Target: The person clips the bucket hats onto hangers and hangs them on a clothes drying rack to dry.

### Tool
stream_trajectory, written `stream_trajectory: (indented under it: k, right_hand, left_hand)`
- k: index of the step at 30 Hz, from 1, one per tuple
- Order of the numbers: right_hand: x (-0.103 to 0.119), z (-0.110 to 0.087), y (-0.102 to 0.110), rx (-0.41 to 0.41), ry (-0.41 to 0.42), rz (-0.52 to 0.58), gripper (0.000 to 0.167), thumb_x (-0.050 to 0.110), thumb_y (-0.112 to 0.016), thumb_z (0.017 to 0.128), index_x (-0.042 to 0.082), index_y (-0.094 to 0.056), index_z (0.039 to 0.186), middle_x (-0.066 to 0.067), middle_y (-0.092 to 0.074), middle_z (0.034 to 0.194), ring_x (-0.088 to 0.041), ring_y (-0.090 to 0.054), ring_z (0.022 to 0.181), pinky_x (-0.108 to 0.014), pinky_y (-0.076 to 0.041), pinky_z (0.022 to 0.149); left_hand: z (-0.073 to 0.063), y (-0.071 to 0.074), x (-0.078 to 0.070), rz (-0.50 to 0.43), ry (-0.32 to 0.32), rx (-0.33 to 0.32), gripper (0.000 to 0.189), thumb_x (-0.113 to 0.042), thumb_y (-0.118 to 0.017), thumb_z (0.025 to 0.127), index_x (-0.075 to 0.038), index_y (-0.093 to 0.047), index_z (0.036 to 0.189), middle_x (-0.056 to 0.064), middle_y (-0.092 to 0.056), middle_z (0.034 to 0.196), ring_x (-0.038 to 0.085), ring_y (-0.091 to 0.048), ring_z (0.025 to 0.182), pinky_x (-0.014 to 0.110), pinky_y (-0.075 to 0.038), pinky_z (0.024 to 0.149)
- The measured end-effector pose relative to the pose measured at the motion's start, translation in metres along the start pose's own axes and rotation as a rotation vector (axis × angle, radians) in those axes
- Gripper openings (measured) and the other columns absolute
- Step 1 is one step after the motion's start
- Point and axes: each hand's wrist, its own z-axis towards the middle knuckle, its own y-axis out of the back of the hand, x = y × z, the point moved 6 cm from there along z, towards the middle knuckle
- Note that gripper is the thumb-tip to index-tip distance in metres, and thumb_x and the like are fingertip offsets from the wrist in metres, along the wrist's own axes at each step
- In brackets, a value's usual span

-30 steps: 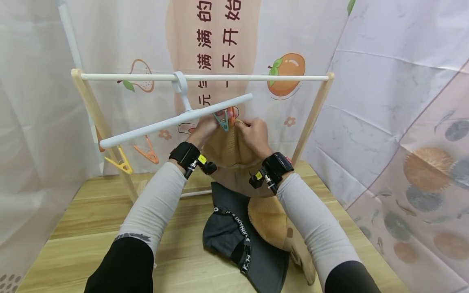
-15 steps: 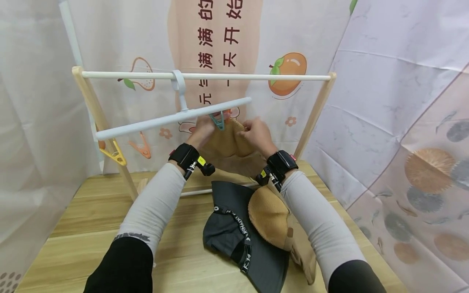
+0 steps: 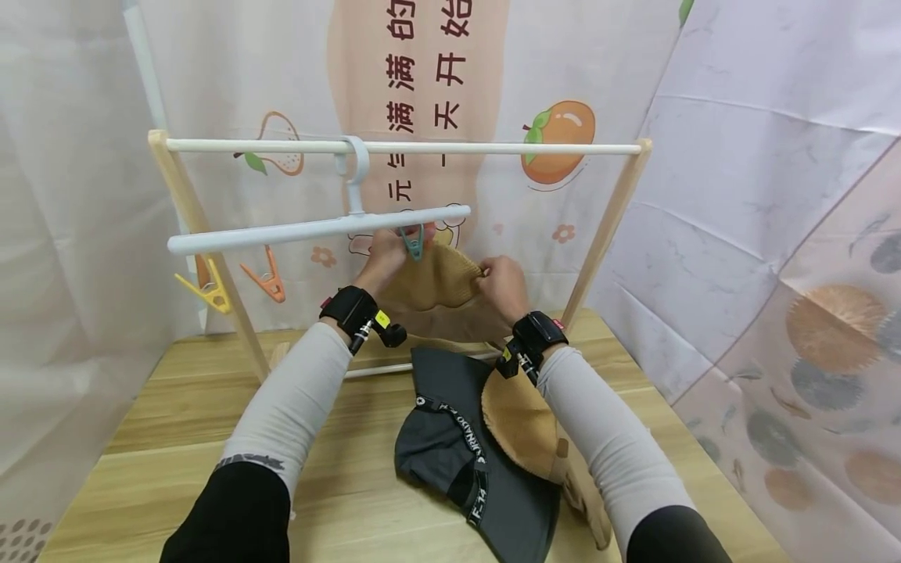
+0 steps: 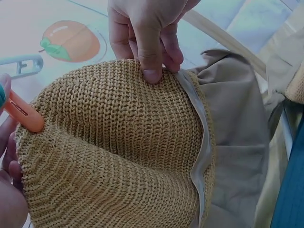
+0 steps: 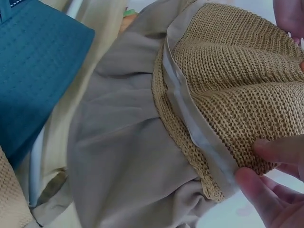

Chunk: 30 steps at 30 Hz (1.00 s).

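A tan knitted sun hat point(image 3: 439, 274) with a beige cloth brim point(image 5: 128, 142) hangs below a pale hanger point(image 3: 310, 231). An orange clothes clip point(image 4: 26, 114) bites the edge of its knitted crown. My left hand point(image 3: 387, 254) is behind the teal clip point(image 3: 414, 244), its thumb and fingers around the orange clip's handles, partly hidden. On the other side my right hand point(image 3: 505, 283) pinches the knit between thumb and fingers near the brim seam, as the right wrist view shows. The crown is spread between both hands.
The hanger hooks on a rack's white rod point(image 3: 493, 148). A yellow clip point(image 3: 211, 291) and another orange clip point(image 3: 267, 280) hang at left. A dark cap point(image 3: 439, 453) and a second tan hat point(image 3: 524, 426) lie on the wooden table point(image 3: 345, 485).
The hanger has tilted back towards level, its left end rising and right end dropping. My right hand has shifted down and right with the knit edge; my left hand has moved slightly left and down.
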Motion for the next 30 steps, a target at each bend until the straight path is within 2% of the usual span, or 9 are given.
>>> stream_trajectory:
  k: [1,3,5,8,11,15,17,23,30]
  right_hand:
    - [-0.001,0.000,-0.002,-0.002,-0.008,0.005,0.008,-0.001,-0.067,0.081,0.001,-0.074,0.084,-0.012,-0.068,0.079,-0.023,-0.055,0.070,-0.028,-0.039,0.062]
    - [-0.004,0.000,-0.006,0.006,-0.016,0.003,0.009,-0.001,-0.066,0.081,0.001,-0.074,0.085,-0.012,-0.069,0.081,-0.023,-0.055,0.071,-0.028,-0.039,0.063]
    - [-0.006,0.000,-0.010,0.021,-0.023,0.012,0.010,-0.001,-0.066,0.081,0.001,-0.074,0.087,-0.013,-0.070,0.083,-0.023,-0.056,0.072,-0.029,-0.040,0.064]
    - [-0.009,0.000,-0.014,0.036,-0.029,0.022,0.011,-0.001,-0.066,0.081,0.001,-0.075,0.089,-0.013,-0.071,0.087,-0.024,-0.057,0.075,-0.031,-0.043,0.067]
    - [-0.012,0.000,-0.016,0.040,-0.038,0.028,0.013,0.000,-0.067,0.082,0.001,-0.075,0.092,-0.015,-0.072,0.092,-0.026,-0.060,0.081,-0.035,-0.047,0.072]
    - [-0.014,-0.001,-0.016,0.042,-0.055,0.018,0.018,0.004,-0.066,0.084,0.001,-0.074,0.100,-0.018,-0.068,0.101,-0.030,-0.060,0.094,-0.042,-0.049,0.082]
    - [-0.014,-0.003,-0.017,0.044,-0.061,0.012,0.021,0.005,-0.066,0.084,0.001,-0.073,0.104,-0.019,-0.064,0.103,-0.032,-0.058,0.098,-0.044,-0.048,0.085]
    - [-0.011,-0.006,-0.020,0.049,-0.068,0.024,0.027,0.007,-0.066,0.086,0.002,-0.070,0.113,-0.020,-0.060,0.106,-0.033,-0.057,0.098,-0.045,-0.048,0.083]
    - [-0.012,-0.014,-0.025,0.040,-0.066,0.070,0.034,0.009,-0.066,0.087,0.003,-0.066,0.120,-0.019,-0.059,0.107,-0.032,-0.056,0.096,-0.044,-0.047,0.083]
  left_hand:
    - [0.000,0.000,0.001,-0.008,-0.008,-0.003,0.024,-0.009,-0.059,0.095,0.000,-0.063,0.117,-0.001,-0.055,0.088,0.012,-0.039,0.072,0.025,-0.029,0.067]
    - [0.001,-0.001,0.004,-0.060,-0.043,0.020,0.027,-0.009,-0.064,0.093,0.002,-0.063,0.118,0.003,-0.063,0.096,0.010,-0.051,0.078,0.022,-0.037,0.069]
    - [0.001,-0.002,0.005,-0.123,-0.081,0.055,0.027,-0.011,-0.070,0.090,0.004,-0.066,0.112,0.004,-0.069,0.089,0.009,-0.059,0.076,0.020,-0.043,0.068]
    - [-0.001,-0.003,0.007,-0.195,-0.091,0.111,0.026,-0.011,-0.068,0.091,0.008,-0.066,0.109,0.004,-0.072,0.077,0.011,-0.065,0.070,0.021,-0.047,0.064]
    - [-0.003,0.002,0.011,-0.105,-0.031,0.078,0.026,-0.011,-0.064,0.094,0.004,-0.066,0.116,0.000,-0.073,0.089,0.005,-0.060,0.069,0.017,-0.042,0.059]
    - [-0.004,0.006,0.016,-0.044,0.028,0.066,0.033,-0.001,-0.056,0.095,0.000,-0.062,0.127,0.015,-0.068,0.120,0.002,-0.057,0.074,0.015,-0.041,0.058]
    - [-0.005,0.007,0.017,-0.061,0.033,0.075,0.034,-0.001,-0.057,0.095,0.000,-0.061,0.129,0.019,-0.064,0.127,0.002,-0.057,0.074,0.015,-0.041,0.059]
    - [-0.011,0.016,0.020,-0.046,0.041,-0.013,0.028,-0.017,-0.062,0.097,-0.004,-0.068,0.122,0.012,-0.070,0.114,0.003,-0.055,0.075,0.015,-0.040,0.061]
    - [-0.019,0.026,0.023,0.012,0.064,-0.110,0.028,-0.018,-0.059,0.098,-0.005,-0.068,0.121,0.013,-0.067,0.119,0.006,-0.056,0.090,0.016,-0.045,0.070]
